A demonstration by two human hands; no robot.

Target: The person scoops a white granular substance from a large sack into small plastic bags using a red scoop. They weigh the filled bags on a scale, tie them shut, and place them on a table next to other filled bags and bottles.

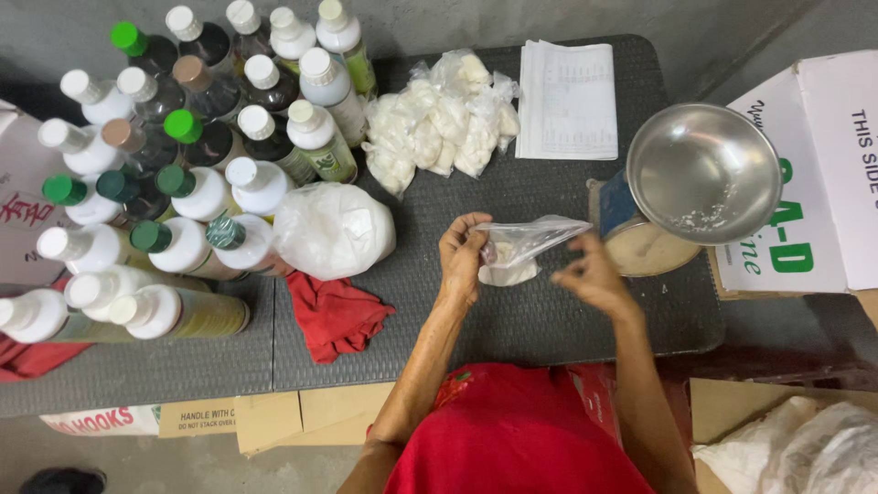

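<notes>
Both hands are holding a small clear bag (517, 252) with white powder in its bottom, just left of the scale bowl (702, 172). Left hand (464, 258) fingers pinching the bag's left edge; right hand (594, 277) fingers pinching its mouth. Bowl holding powder traces. Filled bags (439, 128) piling far left of bowl, bottles (174, 174) beyond them.

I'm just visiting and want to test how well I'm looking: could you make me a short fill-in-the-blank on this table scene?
1. Both hands, left hand and right hand, hold a small clear plastic ____ with white powder in it.
2. The crumpled cloth on the table is ____ in colour.
3. The metal bowl on the scale lies to the person's ____.

Missing words: bag; red; right
</notes>
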